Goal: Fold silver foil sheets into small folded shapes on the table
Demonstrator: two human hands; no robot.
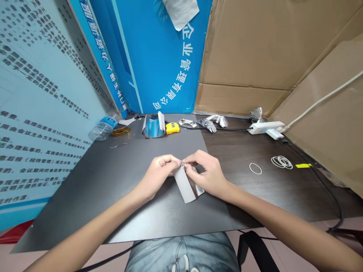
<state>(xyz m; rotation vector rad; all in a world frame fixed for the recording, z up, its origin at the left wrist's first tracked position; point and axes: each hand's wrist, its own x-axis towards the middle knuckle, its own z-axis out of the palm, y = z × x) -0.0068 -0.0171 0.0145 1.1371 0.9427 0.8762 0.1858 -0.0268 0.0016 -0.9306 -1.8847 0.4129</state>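
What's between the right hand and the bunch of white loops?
A single white loop lies on the tabletop, apart from the right hand and the bunch; head view.

Mottled, faded blue-grey cloth legwear (153,255) at bottom centre, white looped cord (186,261) amid it, bare forearms (99,223) lower left and right, bare hands (211,173) mid-frame

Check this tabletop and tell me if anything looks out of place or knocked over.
The clear plastic bottle at the far left of the table looks odd: it appears to lie on its side instead of standing. I see no spill around it.
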